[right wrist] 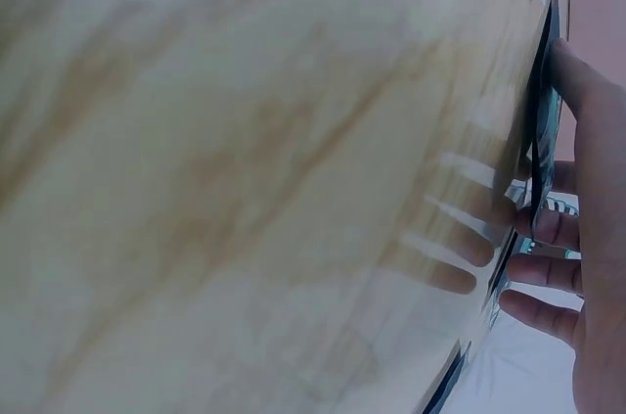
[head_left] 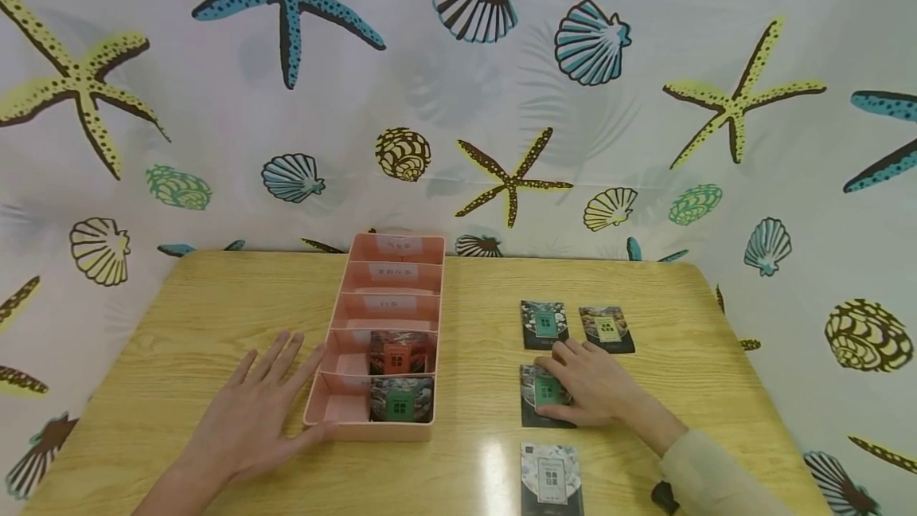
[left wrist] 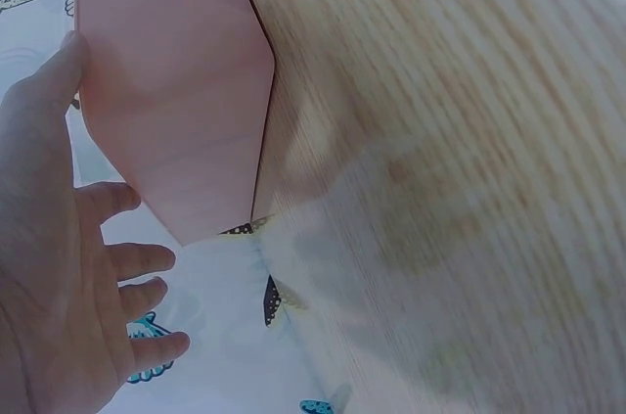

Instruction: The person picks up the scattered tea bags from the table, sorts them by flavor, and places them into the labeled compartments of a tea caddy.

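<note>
A long pink compartment box point(head_left: 387, 430) lies on the table in the head view. Its nearest compartment holds a green-labelled tea sachet point(head_left: 401, 400), and the one behind holds a red-labelled tea sachet point(head_left: 397, 354). My left hand point(head_left: 251, 412) is spread at the box's left side, thumb against its near corner. On the right, my right hand point(head_left: 591, 385) spans a dark tea sachet with a green label point(head_left: 533, 398), thumb at its near edge and fingers at its far edge. In the right wrist view, that sachet point(right wrist: 544, 130) stands slightly off the tabletop between thumb and fingers.
Beyond the right hand lie a teal-labelled sachet point(head_left: 544, 325) and a yellow-labelled sachet point(head_left: 606, 328). Nearer me is a white-labelled sachet point(head_left: 552, 480). The box's three farther compartments bear paper labels. A patterned cloth point(head_left: 423, 86) hangs behind the wooden table point(head_left: 480, 388).
</note>
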The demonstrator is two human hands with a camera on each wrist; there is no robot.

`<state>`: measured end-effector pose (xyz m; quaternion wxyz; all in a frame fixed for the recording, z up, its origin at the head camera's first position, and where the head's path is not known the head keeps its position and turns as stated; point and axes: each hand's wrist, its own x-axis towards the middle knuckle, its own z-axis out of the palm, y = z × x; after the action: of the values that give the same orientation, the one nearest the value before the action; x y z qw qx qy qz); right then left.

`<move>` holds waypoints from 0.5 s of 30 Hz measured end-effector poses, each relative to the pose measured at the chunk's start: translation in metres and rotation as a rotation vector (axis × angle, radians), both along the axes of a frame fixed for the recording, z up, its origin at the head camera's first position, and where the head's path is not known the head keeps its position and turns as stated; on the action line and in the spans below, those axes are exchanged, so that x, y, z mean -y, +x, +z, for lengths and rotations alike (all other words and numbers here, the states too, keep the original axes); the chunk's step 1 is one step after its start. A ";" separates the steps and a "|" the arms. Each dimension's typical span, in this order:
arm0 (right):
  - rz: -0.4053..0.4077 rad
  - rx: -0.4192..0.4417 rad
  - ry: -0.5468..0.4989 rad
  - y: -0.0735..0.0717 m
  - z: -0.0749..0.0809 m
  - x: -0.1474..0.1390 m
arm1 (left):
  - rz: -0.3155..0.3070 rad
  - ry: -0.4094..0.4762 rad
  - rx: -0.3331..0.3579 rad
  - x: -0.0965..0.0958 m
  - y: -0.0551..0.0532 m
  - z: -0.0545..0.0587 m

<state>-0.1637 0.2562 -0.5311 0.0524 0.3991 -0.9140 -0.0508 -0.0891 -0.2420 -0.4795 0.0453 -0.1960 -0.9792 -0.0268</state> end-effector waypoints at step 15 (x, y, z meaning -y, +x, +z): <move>0.046 -0.045 -0.059 -0.007 0.009 0.005 | 0.000 0.014 0.000 0.001 0.001 0.000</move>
<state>-0.1707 0.2513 -0.5217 0.0861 0.4170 -0.9043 -0.0315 -0.0881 -0.2428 -0.4799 0.0468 -0.1958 -0.9790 -0.0336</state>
